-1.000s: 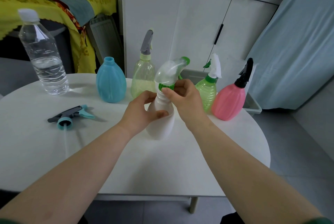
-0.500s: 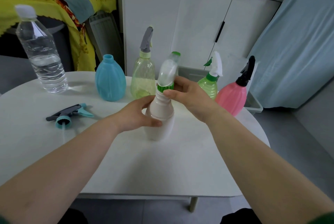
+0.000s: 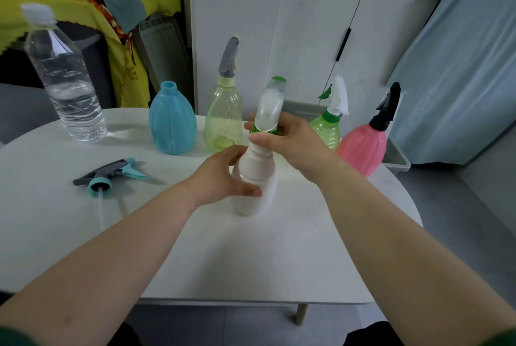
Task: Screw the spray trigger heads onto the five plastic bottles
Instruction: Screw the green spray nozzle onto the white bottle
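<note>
White bottle: the white bottle [image 3: 255,186] stands upright on the table near the middle of the frame, its base on the tabletop.
Left hand: the left hand [image 3: 223,178] is wrapped around the body of the white bottle, thumb across the near side, fingers behind it.
Right hand: the right hand [image 3: 293,142] grasps the green collar [image 3: 265,130] at the neck of the white bottle, thumb in front and fingers curled round the back.
Clear spray head: the clear spray head [image 3: 270,107] sits on top of the white bottle above the collar, with a green tip pointing up and away.
Blue bottle: the blue bottle [image 3: 172,121] stands left of centre at the back of the table, its threaded mouth open with no head on it.
Loose spray head: the grey and blue spray head [image 3: 111,174] lies on its side on the left part of the table, its thin white tube running toward the near edge.
Yellow-green bottle: the pale yellow-green bottle [image 3: 223,119] stands just right of the blue bottle, topped with a grey head.
Green bottle: the green bottle [image 3: 328,130] with a white head stands behind the right hand, partly hidden by it.
Pink bottle: the pink bottle [image 3: 363,147] with a black head stands at the right edge of the table.
Water bottle: the clear water bottle [image 3: 64,77] stands at the upper left, capped and partly filled.
Table: the white round table [image 3: 237,256] fills the middle of the frame.
</note>
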